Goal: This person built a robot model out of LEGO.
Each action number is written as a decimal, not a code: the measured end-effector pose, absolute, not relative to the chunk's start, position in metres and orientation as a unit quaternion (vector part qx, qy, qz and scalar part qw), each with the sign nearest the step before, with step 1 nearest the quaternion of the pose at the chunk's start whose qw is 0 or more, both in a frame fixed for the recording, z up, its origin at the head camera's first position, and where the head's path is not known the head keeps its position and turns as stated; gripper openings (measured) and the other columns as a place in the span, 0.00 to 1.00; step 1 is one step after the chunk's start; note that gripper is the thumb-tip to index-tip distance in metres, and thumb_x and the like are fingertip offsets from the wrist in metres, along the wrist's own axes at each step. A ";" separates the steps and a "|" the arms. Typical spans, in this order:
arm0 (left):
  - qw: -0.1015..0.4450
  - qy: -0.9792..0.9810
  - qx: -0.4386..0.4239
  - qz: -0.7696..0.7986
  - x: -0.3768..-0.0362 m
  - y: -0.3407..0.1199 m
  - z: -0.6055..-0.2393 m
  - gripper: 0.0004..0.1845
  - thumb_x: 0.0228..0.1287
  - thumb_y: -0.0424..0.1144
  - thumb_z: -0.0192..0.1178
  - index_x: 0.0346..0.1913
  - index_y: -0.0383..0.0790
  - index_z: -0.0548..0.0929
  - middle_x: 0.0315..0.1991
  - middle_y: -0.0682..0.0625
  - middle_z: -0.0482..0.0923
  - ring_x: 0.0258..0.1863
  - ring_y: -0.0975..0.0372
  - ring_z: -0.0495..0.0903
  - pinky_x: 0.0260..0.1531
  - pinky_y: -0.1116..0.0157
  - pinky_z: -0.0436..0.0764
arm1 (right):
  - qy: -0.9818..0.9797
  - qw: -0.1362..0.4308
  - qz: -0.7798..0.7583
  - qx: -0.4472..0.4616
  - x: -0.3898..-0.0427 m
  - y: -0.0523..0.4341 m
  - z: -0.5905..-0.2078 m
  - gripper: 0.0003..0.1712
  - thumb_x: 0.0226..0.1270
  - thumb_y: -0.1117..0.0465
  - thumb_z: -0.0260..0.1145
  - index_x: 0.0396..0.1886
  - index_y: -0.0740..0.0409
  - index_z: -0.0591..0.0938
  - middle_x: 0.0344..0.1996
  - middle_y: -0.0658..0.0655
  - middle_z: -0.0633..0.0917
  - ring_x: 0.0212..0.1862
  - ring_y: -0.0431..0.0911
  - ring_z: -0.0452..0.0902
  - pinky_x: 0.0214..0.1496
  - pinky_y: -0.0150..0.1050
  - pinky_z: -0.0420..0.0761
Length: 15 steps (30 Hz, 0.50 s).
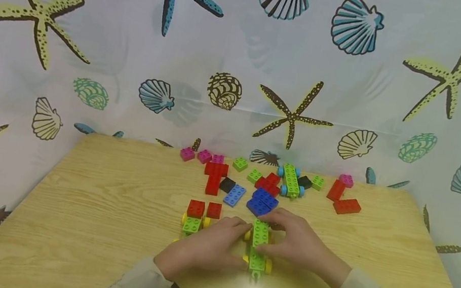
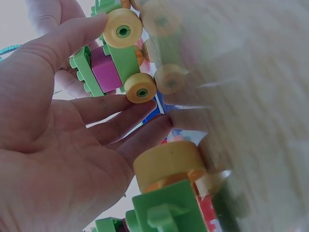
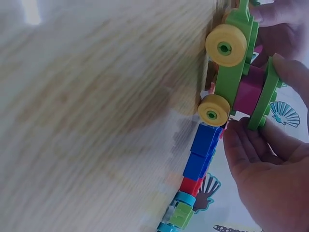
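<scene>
A green toy car base [image 1: 256,264] with yellow wheels stands on the table between the two hands. A magenta block [image 3: 248,89] sits on it, topped by a long green building brick [image 3: 265,94]. My left hand [image 1: 212,246] holds the car base from the left, thumb against one wheel [image 2: 123,29] and index finger at the other. From the right, my right hand [image 1: 299,241] pinches the long green brick by its ends, thumb at the near end and fingers at the far end.
Left of the left hand stands another yellow-wheeled green car [image 1: 191,224], bearing a red brick [image 1: 196,208]. Behind are blue bricks [image 1: 263,202], a blue-wheeled green car [image 1: 291,180], red bricks [image 1: 213,182] and several loose small bricks. A patterned cloth hangs behind the wooden table [image 1: 110,195].
</scene>
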<state>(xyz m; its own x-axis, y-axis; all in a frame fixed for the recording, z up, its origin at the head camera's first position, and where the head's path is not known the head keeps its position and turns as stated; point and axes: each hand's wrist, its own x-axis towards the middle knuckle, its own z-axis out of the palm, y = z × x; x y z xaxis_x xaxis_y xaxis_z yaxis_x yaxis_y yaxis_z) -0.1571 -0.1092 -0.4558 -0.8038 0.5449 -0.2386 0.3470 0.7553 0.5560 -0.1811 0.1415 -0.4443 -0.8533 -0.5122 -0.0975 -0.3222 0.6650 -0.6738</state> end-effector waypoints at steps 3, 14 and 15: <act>0.199 0.915 0.243 0.254 -0.157 -0.109 -0.455 0.47 0.73 0.56 0.74 0.86 0.40 0.69 0.83 0.45 0.72 0.83 0.50 0.73 0.83 0.47 0.76 | 0.890 0.149 -0.367 -0.227 -0.182 0.143 -0.446 0.40 0.67 0.42 0.84 0.74 0.48 0.84 0.72 0.55 0.85 0.71 0.59 0.84 0.74 0.62 0.85; 0.192 0.915 0.246 0.257 -0.156 -0.109 -0.455 0.45 0.72 0.52 0.73 0.86 0.38 0.69 0.84 0.44 0.71 0.83 0.50 0.72 0.84 0.47 0.74 | 0.829 0.136 -0.489 -0.234 -0.178 0.146 -0.464 0.30 0.73 0.56 0.81 0.71 0.53 0.85 0.70 0.56 0.85 0.75 0.59 0.80 0.79 0.57 0.82; 0.191 0.914 0.246 0.258 -0.156 -0.110 -0.456 0.45 0.72 0.52 0.74 0.85 0.39 0.69 0.84 0.44 0.71 0.83 0.50 0.72 0.84 0.47 0.74 | 0.825 0.136 -0.495 -0.234 -0.178 0.145 -0.465 0.30 0.73 0.57 0.81 0.72 0.55 0.85 0.70 0.57 0.85 0.76 0.60 0.79 0.79 0.57 0.82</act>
